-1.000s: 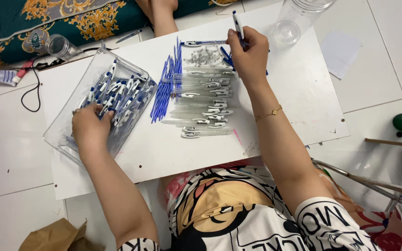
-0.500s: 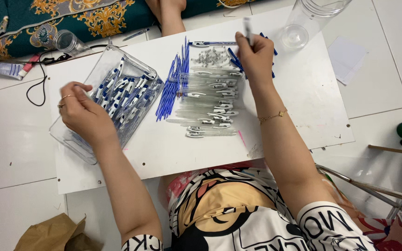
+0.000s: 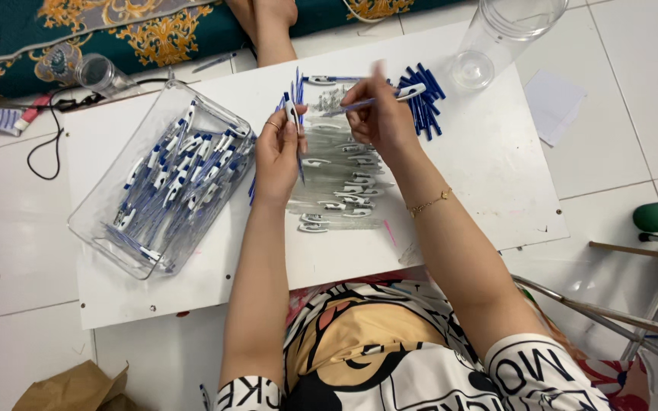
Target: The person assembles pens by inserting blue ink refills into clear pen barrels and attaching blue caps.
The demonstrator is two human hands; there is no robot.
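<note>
From the head camera, the left hand (image 3: 279,156) is closed on a pen (image 3: 292,114) held upright, blue tip above the fingers. Just beside it, the right hand (image 3: 378,118) pinches a clear pen barrel (image 3: 378,99) lying crosswise (blurred). Under both hands a row of clear barrels (image 3: 340,190) lies on the white board (image 3: 481,175). Beyond the right hand sits a heap of blue caps (image 3: 420,103); outward of the left hand, a clear tray (image 3: 97,217) holds pens.
</note>
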